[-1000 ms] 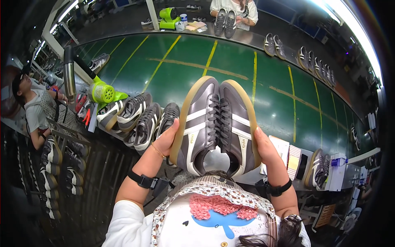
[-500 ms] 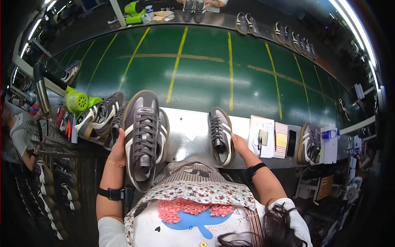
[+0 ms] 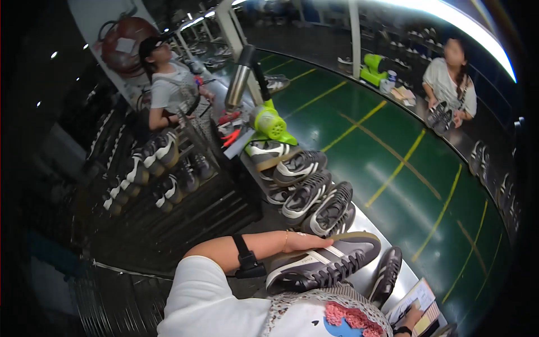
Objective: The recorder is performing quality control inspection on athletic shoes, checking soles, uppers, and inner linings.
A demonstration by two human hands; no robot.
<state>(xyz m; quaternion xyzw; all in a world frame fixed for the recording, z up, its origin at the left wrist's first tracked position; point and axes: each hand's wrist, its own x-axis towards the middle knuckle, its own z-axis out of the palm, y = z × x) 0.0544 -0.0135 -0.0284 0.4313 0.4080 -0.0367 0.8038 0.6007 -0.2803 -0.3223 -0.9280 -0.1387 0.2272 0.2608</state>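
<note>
The left hand [image 3: 307, 240] is clamped on a grey lace-up sneaker [image 3: 337, 261] with white stripes and a tan gum sole, gripping it along the sole side; most of its fingers are hidden. This sneaker is held up in front of the body, tilted on its side, toe toward the counter [image 3: 368, 222]. A black strap [image 3: 247, 257] circles the left forearm. The right hand [image 3: 414, 315] lies over an open notebook [image 3: 420, 296] toward the right end of the counter; whether its fingers are together or closed on something, I cannot tell. Between the two hands, a second grey sneaker [image 3: 386, 275] rests near the front edge of the counter, apart from the held one. Along the counter toward its left end, more striped sneakers [image 3: 307, 196] stand crowded together, some leaning on one another, with a lime-green blower [image 3: 269, 123] just behind them. Past the far edge of the counter runs a green conveyor belt [image 3: 370, 151] marked with yellow lines. Off to the left, a rack [image 3: 227, 202] carries rows of sneakers, with a capped person [image 3: 174, 84] beyond. Across the belt, a co-worker [image 3: 449, 84] holds a dark pair of sneakers [image 3: 439, 118]
</note>
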